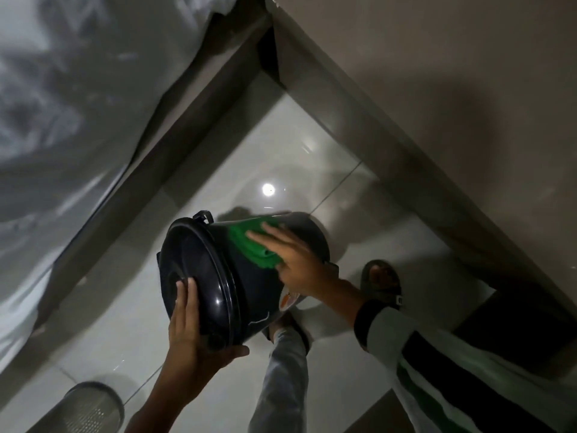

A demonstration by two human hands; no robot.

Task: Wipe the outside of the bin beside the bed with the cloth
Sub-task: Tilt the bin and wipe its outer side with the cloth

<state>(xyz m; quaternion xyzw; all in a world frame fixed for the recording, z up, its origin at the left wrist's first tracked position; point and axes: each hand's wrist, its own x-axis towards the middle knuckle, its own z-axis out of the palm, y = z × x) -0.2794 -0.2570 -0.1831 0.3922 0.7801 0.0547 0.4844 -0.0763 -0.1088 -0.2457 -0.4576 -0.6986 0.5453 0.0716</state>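
The dark bin (pixel 249 276) is tipped on its side above the floor (pixel 312 157), between the bed (pixel 62 104) and the wall (pixel 437 89). The left hand (pixel 190 326) wraps its grip around the lid rim; the right hand (pixel 296 260), fingers spread flat, presses the green cloth (pixel 249 245) on the bin's side — a mesh basket (pixel 90 407) stands near the bed's edge.

No text is showing clearly enough to read. A white-and-orange label (pixel 288 300) is peeking out on the dark bin (pixel 249 276) near the frame's centre, and a small white tag on the sandal (pixel 382 282) is blurring out.
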